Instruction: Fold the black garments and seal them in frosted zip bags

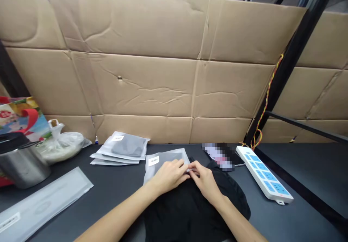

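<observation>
Both hands are in at the middle of the dark table (pixel 299 184), meeting at the near edge of a frosted plastic bag (pixel 165 161) that lies flat with its barcode sticker facing up. The left hand (pixel 170 175) rests on top of the bag, fingers curled down at its right corner, apparently pinning it so the slippery film cannot slide. The right hand (pixel 205 181) comes in from the other side with thumb and fingertips drawn together at that same corner, seemingly pinched on the bag's lip, though the contact is small and partly hidden behind the knuckles, so I cannot say for sure which layer it has. Right under both wrists sits a black garment (pixel 190 205), bunched in a loose heap against the bag's edge, close enough that neither hand has to travel. Off to the left, a stack of filled bags (pixel 121 148) lies squared up near the cardboard wall (pixel 152 86), each showing dark cloth through the film, well clear of the hands. Nearer the left edge lies a flat sheet of empty bags (pixel 43 202), beside a steel pot (pixel 20 162) and a knotted clear bag (pixel 61 144). On the right, a white power strip (pixel 263 173) lies angled along the table, apart from everything.
</observation>
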Demonstrator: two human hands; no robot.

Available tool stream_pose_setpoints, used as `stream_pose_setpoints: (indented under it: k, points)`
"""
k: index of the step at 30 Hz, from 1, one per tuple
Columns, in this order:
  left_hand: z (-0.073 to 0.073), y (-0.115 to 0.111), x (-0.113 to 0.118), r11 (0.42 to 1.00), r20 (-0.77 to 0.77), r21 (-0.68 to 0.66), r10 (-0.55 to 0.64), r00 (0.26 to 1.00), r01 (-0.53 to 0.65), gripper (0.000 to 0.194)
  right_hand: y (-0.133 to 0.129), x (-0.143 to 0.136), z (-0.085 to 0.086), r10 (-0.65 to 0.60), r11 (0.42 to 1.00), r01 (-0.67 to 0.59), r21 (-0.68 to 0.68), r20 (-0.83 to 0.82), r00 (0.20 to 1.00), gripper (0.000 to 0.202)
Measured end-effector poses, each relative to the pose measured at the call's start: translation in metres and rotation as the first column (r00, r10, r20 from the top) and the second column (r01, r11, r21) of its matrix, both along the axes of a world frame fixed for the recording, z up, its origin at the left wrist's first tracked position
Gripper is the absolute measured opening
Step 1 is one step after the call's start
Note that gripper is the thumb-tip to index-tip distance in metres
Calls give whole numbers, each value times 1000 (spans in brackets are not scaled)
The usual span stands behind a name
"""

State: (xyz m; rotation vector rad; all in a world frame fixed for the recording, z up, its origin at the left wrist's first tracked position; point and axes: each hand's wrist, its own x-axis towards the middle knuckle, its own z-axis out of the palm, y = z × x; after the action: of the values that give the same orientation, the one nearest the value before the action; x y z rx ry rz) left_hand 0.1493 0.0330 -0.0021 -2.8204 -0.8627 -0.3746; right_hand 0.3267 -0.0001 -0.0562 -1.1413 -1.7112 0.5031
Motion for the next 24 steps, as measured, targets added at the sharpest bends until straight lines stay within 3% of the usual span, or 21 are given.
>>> stream_pose_setpoints:
  k: [6, 11, 13, 19, 24]
  points:
    - [-4, 8, -19, 998, 44, 46, 39, 998, -41, 12, 0, 0, 1, 8, 1000, -8, -20, -23, 1000, 5]
    - [-12, 4, -10, 996, 86, 73, 54, 995, -60, 11, 0, -1, 0, 8, 1000, -8, -23, -5, 1000, 3]
    - [-11, 1, -4, 997, 99, 81, 9, 995, -17, 6, 0, -1, 0, 4, 1000, -4, -25, 0, 1000, 2]
    - [-12, 3, 7, 977, 44, 173, -130, 991, 121, 16, 0, 2, 1, 22, 999, -21, -27, 27, 999, 6]
    - [-12, -1, -8, 955, -109, 248, -138, 984, 162, 7, -2, 2, 2, 58, 998, -55, -38, 83, 995, 7]
